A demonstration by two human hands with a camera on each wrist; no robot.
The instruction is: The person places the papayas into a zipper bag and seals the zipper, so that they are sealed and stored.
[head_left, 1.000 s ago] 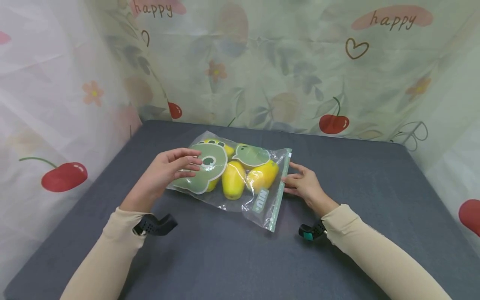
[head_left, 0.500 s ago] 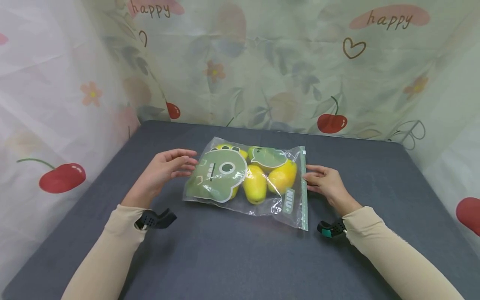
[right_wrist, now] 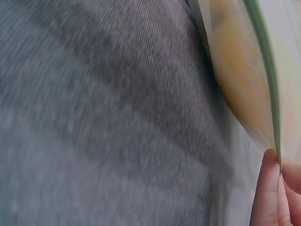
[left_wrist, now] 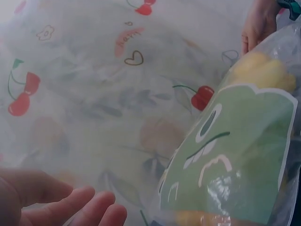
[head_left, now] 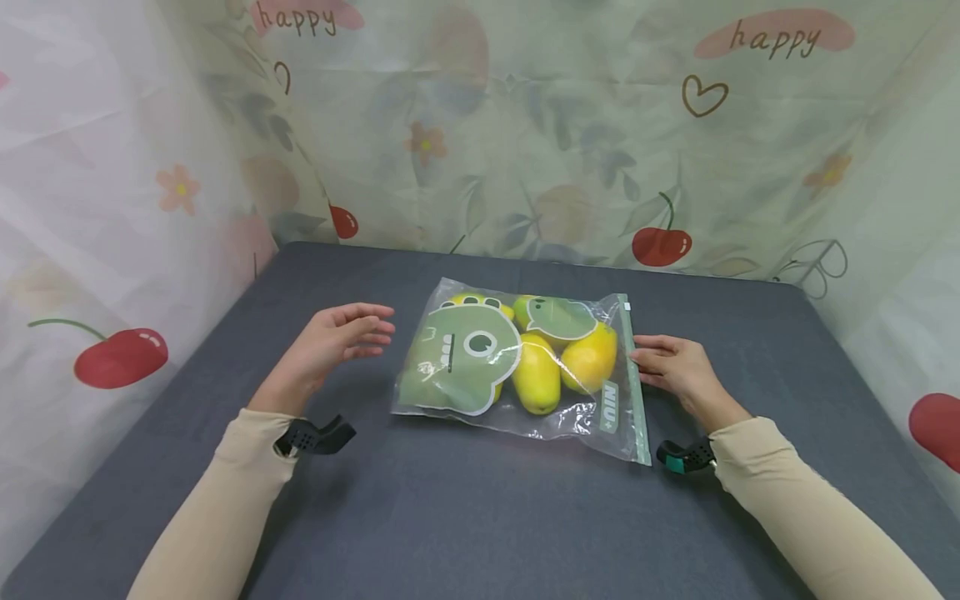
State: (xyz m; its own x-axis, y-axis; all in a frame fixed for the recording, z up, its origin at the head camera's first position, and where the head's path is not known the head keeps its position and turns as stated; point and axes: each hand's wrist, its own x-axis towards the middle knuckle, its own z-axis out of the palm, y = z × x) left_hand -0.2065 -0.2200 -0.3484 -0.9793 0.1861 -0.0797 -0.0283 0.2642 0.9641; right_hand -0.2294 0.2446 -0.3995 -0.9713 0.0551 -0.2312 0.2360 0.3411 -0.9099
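A clear zip bag printed with a green dinosaur lies on the table, its green zip edge facing right. Several yellow mangoes show through the plastic; the green print hides part of the contents. At the zip edge, my right hand pinches the bag between thumb and fingers, which the right wrist view shows at the green strip. My left hand hovers left of the bag, apart from it, fingers loosely extended and holding nothing. In the left wrist view its fingers stay clear of the dinosaur print.
The dark grey table extends around the bag on all sides. A patterned curtain with cherries and flowers encloses the back and both sides. A thin looped cable is at the back right corner.
My right hand has moved right, drawing the bag with it. The bag has slid out from beneath my left hand, which has stayed nearly in place, and its zip edge has turned slightly.
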